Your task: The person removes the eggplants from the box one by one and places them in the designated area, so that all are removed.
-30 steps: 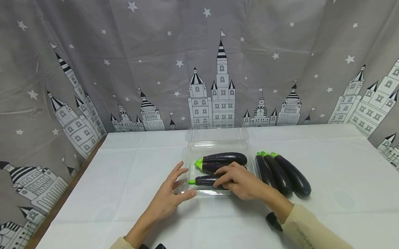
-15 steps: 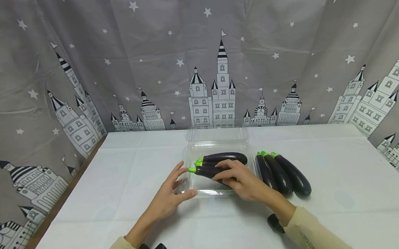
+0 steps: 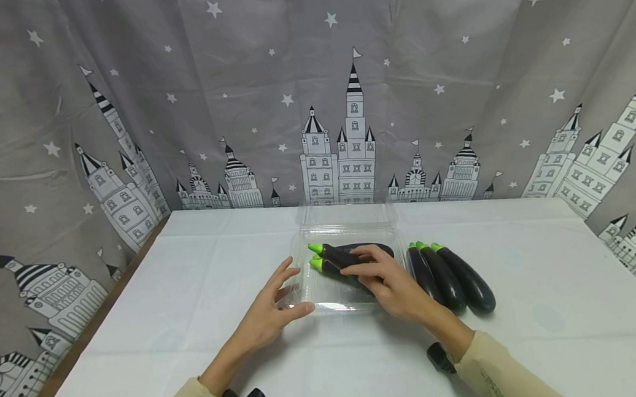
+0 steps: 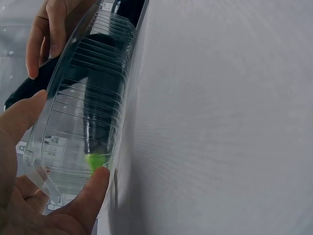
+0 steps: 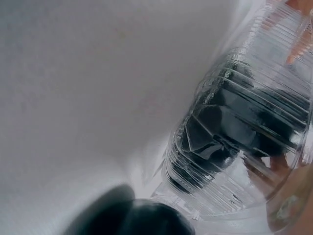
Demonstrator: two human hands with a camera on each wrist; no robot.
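Right hand, at centre frame, grips a dark eggplant with fingers curled over its body, holding it tilted above the clear plastic clamshell tray, green stem toward upper left. Left hand rests with fingers relaxed and spread, thumb and fingertips touching the tray's left wall, apparently to steady the light container. Two further eggplants lie inside the tray beneath the held one. Three eggplants lie side by side on the white worktop, just right of the tray. Both forearms extend forward from lower frame.
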